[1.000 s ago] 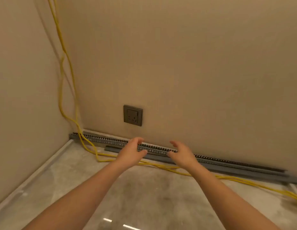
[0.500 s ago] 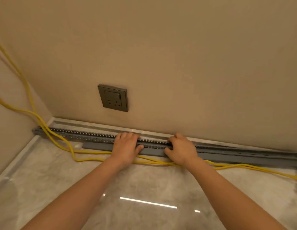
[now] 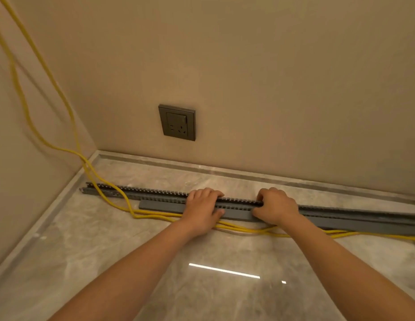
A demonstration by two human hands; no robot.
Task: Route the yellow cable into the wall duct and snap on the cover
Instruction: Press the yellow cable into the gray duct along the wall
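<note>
A long grey slotted duct (image 3: 153,193) lies on the floor, a little out from the wall. A flat grey cover strip (image 3: 162,205) lies along its near side. My left hand (image 3: 203,209) and my right hand (image 3: 275,208) both grip the duct near its middle, fingers curled over its top edge. The yellow cable (image 3: 132,210) hangs down the left wall, crosses the duct's left end and runs along the floor in front of the cover, passing under my wrists to the right.
A dark wall socket (image 3: 177,122) sits on the beige wall above the duct. The corner of the room is at the left. A pale skirting strip (image 3: 248,173) runs along the wall base. The glossy marble floor (image 3: 202,262) reflects a ceiling light.
Both hands reached forward and closed on the duct. The duct now sits away from the wall base, nearer to me, and my view has dropped towards the floor.
</note>
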